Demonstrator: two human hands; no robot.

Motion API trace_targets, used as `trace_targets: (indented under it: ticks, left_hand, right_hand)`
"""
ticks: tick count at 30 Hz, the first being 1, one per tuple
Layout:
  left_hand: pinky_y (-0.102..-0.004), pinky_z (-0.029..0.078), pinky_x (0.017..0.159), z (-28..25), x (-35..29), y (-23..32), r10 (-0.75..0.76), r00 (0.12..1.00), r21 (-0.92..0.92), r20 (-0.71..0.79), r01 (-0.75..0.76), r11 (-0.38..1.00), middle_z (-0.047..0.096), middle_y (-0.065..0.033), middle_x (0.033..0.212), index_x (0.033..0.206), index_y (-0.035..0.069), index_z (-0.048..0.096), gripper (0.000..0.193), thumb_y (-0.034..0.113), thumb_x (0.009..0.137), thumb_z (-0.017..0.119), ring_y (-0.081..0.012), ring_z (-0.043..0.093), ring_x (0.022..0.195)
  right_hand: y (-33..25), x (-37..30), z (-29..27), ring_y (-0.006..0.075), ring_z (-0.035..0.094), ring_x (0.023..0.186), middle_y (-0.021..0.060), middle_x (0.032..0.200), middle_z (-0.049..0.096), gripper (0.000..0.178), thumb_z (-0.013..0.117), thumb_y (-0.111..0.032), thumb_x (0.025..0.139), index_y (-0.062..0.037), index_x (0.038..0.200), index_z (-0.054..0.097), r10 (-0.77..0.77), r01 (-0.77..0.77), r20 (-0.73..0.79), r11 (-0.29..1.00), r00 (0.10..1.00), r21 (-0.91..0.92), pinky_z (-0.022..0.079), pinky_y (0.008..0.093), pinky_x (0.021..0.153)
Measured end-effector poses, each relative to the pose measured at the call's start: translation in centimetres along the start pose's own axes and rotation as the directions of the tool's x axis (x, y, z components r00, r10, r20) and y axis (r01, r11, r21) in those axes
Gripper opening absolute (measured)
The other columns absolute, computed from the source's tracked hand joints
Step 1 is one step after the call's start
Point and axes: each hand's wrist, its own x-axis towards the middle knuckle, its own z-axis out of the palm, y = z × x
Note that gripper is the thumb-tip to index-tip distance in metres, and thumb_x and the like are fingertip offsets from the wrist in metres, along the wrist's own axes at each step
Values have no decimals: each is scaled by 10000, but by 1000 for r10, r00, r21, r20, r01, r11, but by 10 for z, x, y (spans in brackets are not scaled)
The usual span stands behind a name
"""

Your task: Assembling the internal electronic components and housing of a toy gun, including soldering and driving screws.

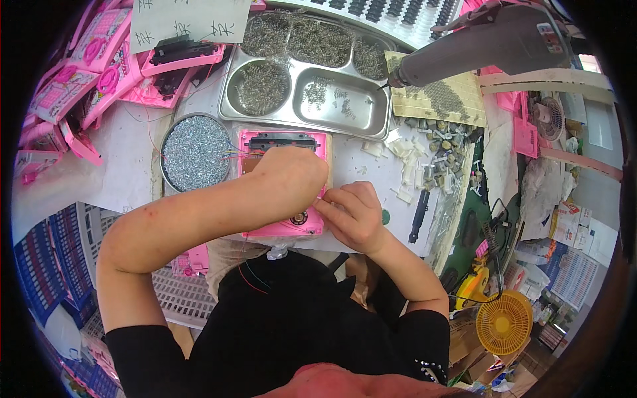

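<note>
A pink plastic housing lies on the worktable in front of me, with a black strip-shaped part near its far edge and a round metal-ringed part near its close edge. Thin red and dark wires run from it. My left hand is curled over the housing's right half, its fingertips mostly hidden beneath it. At the housing's right edge, my right hand has its fingers bent and pressed together next to the left one. Whatever either hand grips is too covered to make out.
A round dish of small silvery screws stands left of the housing. Beyond are a metal compartment tray of small metal parts and a grey electric screwdriver. Pink housings pile up far left; small white parts lie right.
</note>
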Motion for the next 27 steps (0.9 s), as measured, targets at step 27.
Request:
trace_targets:
  ticks: [27]
  left_hand:
    - [-503,574,715,17,-3,-15,78,986,-156,-145,-100,983,716,-174,774,874,68,757,163,218,861,695,-388,712,773]
  right_hand:
    - [6,-6,5,261,609,852,57,1041,665,489,835,-54,646,-106,1122,738,-13,13,-23,1000,1000,4,482,389,750]
